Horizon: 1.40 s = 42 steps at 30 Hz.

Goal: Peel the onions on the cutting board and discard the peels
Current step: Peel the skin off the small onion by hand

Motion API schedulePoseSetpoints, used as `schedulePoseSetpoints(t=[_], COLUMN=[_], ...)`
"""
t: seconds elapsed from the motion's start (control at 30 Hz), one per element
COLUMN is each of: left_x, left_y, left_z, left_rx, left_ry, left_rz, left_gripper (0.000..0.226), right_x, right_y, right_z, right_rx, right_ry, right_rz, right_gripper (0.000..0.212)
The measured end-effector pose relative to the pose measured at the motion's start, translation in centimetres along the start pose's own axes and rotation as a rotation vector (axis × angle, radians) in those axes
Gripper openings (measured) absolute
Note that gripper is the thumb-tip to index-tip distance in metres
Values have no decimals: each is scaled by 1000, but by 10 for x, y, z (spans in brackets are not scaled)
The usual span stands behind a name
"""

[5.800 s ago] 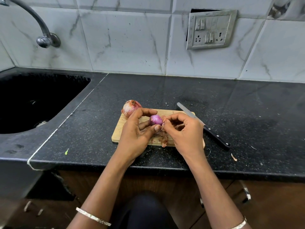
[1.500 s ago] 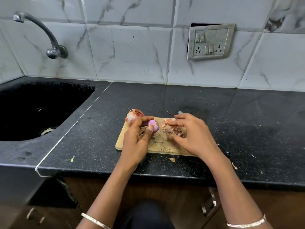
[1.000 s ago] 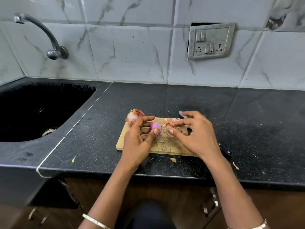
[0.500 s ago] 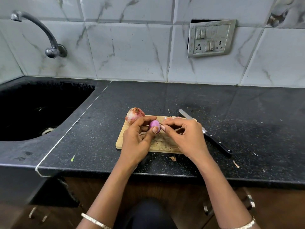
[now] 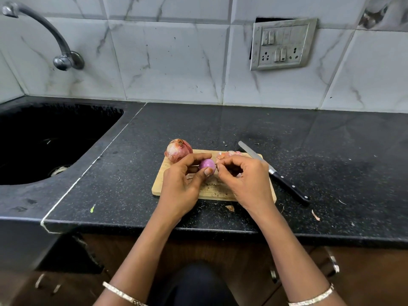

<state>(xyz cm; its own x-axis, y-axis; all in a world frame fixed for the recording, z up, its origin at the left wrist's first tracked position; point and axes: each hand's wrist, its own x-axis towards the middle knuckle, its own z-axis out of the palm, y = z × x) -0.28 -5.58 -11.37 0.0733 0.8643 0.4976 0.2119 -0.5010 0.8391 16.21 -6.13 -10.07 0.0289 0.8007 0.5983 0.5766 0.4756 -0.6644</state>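
Far to the left of the rectangular pale wooden cutting board [image 5: 158,187], a black sunken sink [image 5: 44,140] is set into the speckled black stone countertop [image 5: 220,124]. A curved metal tap [image 5: 44,34] is mounted on the tiled wall above it.

On the board's far left corner a large unpeeled reddish onion [image 5: 178,150] is seen, with part of it overhanging the edge. Just right of it, above the board's middle, a small peeled purple onion [image 5: 207,164] is held by the left hand [image 5: 181,184]. The fingers are curled round its far side and the thumb is pressed against its near side.

The right hand [image 5: 247,180] is placed directly right of that onion. Its fingers are curled in and the thumb and forefinger tips are brought together against the onion's right flank. Whether any skin is caught between them cannot be told.

Behind this hand, at the board's far edge, a heap of pinkish papery peels [image 5: 229,153] is piled. One loose peel scrap [image 5: 230,208] is left on the counter just in front of the board.

Along the board's right side a black-handled steel knife [image 5: 273,172] is laid, with its blade across the far right corner. High on the wall beyond the board's right end, a metal switch and socket plate [image 5: 283,44] is fixed.
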Motion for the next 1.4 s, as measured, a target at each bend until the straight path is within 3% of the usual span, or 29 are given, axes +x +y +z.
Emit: schedulePoseSetpoints(t=[0.1,0.2,0.4,1.07,1.4], left_x=[-1,-1,0,-1,-1], left_y=[1,0,-2,-1,-3], left_z=[0,1,1,-1,0], left_rx=[-42,-115,-142,-104,-130], left_ry=[22,33,20,-26,-4], left_rz=[13,-1,-25,-18,-51], left_gripper=[26,29,28,28,29], right_x=[0,-2,-5,-1,-3], right_y=[1,0,-4,-2,-1], right_z=[6,7,3,-4,0], right_rx=[-168,-100,91,192,234], right_ry=[-81,-41,82,-161,-56], right_rz=[-48,-32,47,-4,37], right_gripper=[13,6,12,13,12])
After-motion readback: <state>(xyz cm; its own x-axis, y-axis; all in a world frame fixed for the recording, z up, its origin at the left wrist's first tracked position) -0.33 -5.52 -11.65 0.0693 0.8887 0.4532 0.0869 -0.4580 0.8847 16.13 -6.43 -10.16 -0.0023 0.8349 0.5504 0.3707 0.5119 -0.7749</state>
